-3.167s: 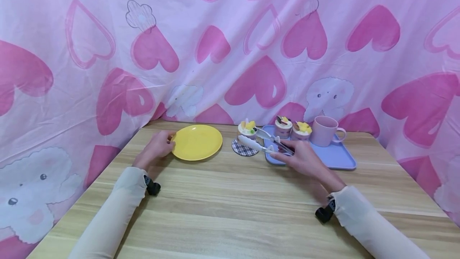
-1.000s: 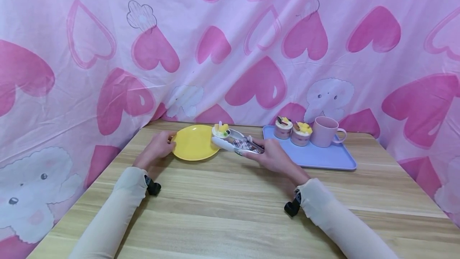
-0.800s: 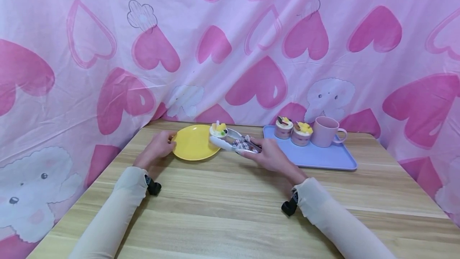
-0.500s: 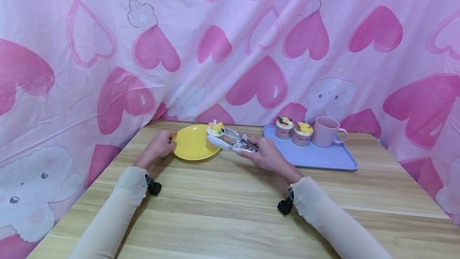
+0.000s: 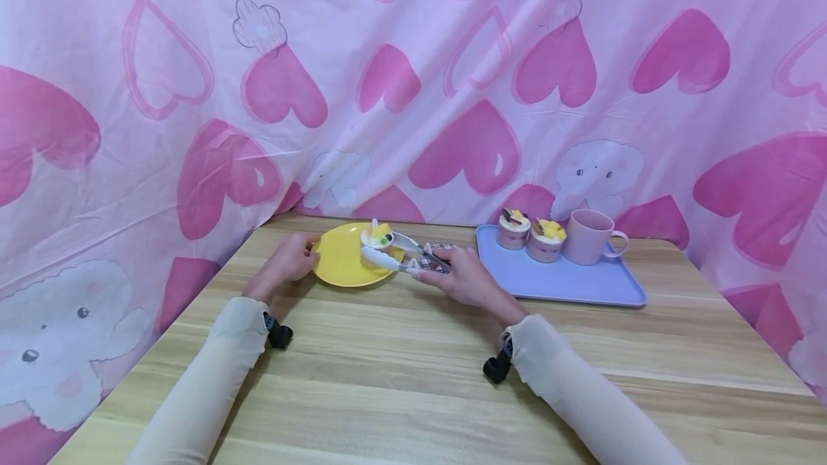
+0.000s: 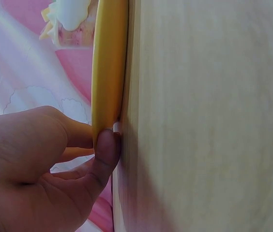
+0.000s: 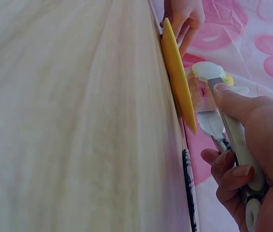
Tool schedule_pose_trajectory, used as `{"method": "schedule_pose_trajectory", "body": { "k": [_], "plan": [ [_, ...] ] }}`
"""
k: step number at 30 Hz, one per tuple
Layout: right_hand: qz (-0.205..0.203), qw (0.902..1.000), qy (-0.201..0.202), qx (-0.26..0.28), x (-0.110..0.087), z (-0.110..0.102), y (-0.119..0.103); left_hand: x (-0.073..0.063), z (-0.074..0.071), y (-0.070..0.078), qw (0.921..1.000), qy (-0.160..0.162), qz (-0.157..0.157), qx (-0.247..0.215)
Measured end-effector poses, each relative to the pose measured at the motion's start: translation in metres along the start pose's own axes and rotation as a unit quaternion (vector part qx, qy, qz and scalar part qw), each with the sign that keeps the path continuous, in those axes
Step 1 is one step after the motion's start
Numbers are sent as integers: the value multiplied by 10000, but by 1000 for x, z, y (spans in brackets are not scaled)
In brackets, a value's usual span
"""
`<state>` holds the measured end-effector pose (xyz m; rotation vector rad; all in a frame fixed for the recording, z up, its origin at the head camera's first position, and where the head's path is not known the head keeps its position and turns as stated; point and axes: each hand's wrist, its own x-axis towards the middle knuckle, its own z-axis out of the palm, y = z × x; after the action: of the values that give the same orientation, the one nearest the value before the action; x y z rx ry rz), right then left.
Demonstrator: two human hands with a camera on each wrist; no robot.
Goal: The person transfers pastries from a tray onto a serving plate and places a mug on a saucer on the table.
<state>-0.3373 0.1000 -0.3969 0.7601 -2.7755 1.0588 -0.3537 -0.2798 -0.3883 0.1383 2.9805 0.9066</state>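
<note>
My left hand (image 5: pixel 284 266) pinches the near-left rim of a round yellow plate (image 5: pixel 336 257). In the left wrist view, the thumb (image 6: pixel 106 147) presses the plate's underside edge and the other fingers lie on its upper side. My right hand (image 5: pixel 468 280) grips a pair of metal tongs (image 7: pixel 238 140) with white tips. Between those tips is a small dessert cup (image 5: pixel 376 237) topped with cream and fruit, upright over the right part of the plate. Whether the cup's base touches the plate I cannot tell.
A checked round coaster (image 5: pixel 442 247) lies under the tongs, partly hidden. To the right, a lavender tray (image 5: pixel 581 285) bears two more dessert cups, one at the back (image 5: pixel 513 232) and one in front (image 5: pixel 545 244), plus a pink mug (image 5: pixel 586 239). A heart-patterned cloth (image 5: pixel 465 142) hangs behind the table.
The right hand has carried the dessert cup in the tongs leftward, from the coaster to over the yellow plate. The left hand keeps its hold on the plate's rim.
</note>
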Motion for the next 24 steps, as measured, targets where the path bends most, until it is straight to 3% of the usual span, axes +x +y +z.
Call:
{"method": "schedule_pose_trajectory", "body": {
  "k": [16,24],
  "plan": [
    [48,9994,275,-179,19,16,-4,1,3,0,10000,32,-86,-2],
    [85,9989,460,84,29,26,-5,1,1,0,9999,3,-168,-18]
  ]
}}
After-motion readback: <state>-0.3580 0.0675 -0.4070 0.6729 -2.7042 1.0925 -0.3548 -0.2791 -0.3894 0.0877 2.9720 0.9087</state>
